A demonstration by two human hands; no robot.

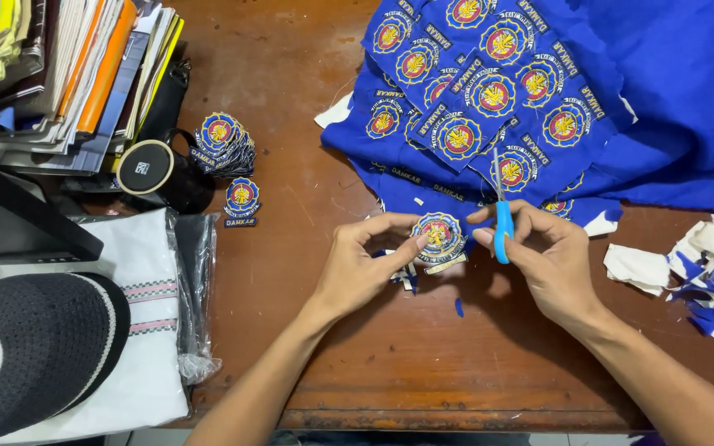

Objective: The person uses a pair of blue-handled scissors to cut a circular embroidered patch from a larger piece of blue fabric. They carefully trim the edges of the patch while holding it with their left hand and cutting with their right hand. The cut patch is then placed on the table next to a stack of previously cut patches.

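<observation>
Both bare arms reach forward and come close together. The left hand [365, 264] pinches with thumb and fingers. The right hand [543, 256] is curled shut.

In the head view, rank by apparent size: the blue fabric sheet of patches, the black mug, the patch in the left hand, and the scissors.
1. Blue fabric sheet of patches, largest by far.
2. Black mug.
3. Patch held by the left hand and scissors in the right hand: look similar; the scissors are partly hidden, so unranked.

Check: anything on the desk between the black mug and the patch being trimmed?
Head view: one loose patch beside the black mug, then bare wood until the held patch.
</observation>
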